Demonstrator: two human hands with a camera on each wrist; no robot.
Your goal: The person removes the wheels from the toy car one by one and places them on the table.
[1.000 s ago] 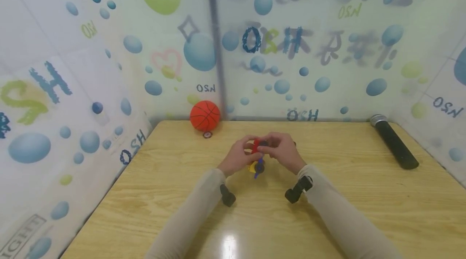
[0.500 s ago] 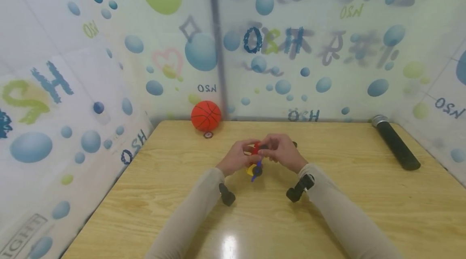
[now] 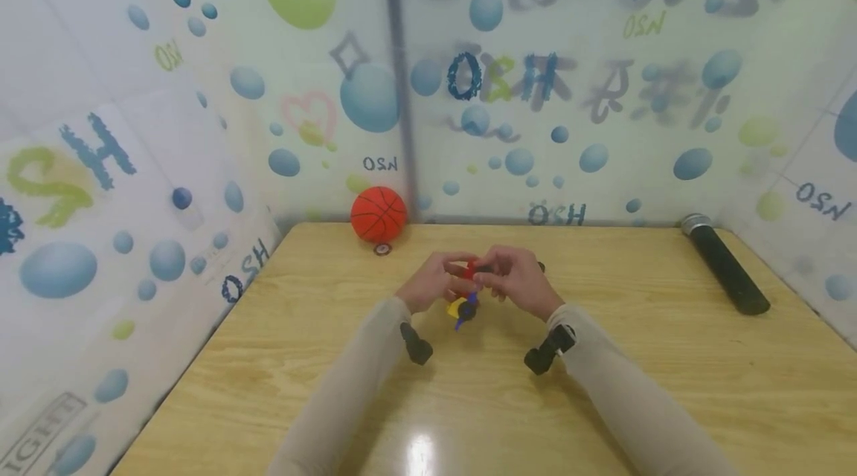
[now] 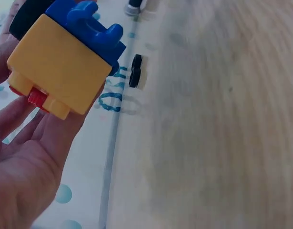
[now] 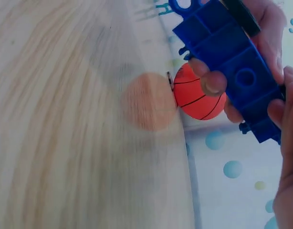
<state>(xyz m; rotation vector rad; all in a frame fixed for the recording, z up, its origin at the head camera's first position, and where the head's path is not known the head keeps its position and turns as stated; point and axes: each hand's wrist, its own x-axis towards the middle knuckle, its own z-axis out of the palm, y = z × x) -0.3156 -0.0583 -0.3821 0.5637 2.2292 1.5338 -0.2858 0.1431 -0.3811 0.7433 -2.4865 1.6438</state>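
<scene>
Hands meet above the table (image 3: 602, 387). Left hand (image 3: 428, 288) and right hand (image 3: 518, 284) both grasp the toy block car (image 3: 466, 296) between them.

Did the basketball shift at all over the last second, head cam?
No. The basketball sits at the same spot on the table's far left edge, against the wall; the slight offset between frames matches camera motion.

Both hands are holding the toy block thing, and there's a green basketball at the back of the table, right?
Not quite: the basketball is orange, not green, as the head view shows. It does sit at the back of the table, and both the left hand and right hand hold the toy.
</scene>
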